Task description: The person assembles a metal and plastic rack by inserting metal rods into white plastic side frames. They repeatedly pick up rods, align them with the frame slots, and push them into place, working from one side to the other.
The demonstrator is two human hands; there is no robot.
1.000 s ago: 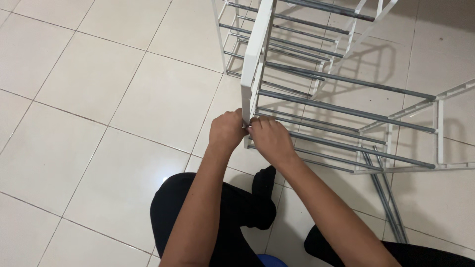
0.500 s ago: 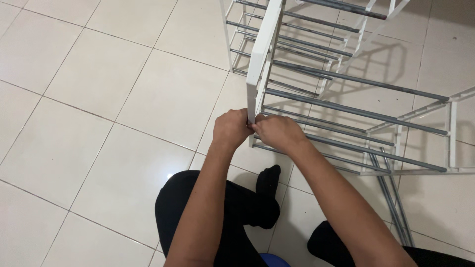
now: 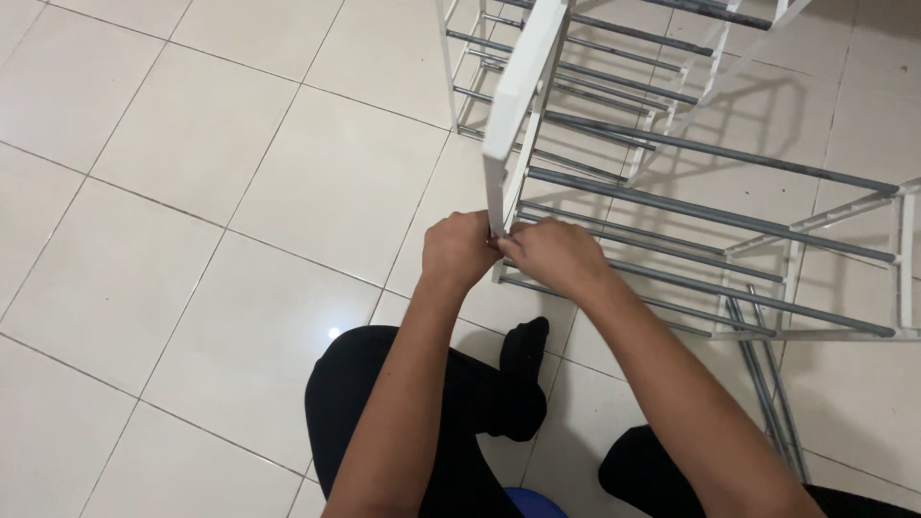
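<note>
A white side frame (image 3: 519,105) of a shelf rack rises in front of me, with several grey metal rods (image 3: 700,219) running from it to the right. My left hand (image 3: 458,251) and my right hand (image 3: 558,255) meet at the frame's lower corner, fingers pinched together on a rod end where it joins the frame. What sits between the fingertips is hidden by the hands.
A second white side frame (image 3: 900,259) holds the rods' far ends at the right. Loose grey rods (image 3: 772,393) lie on the tiled floor (image 3: 192,192) at lower right. My legs in black trousers and a black sock (image 3: 518,384) rest below the hands.
The view has drifted slightly, so the rack and hands sit a little further right and higher. Both hands stay pinched at the same corner of the frame.
</note>
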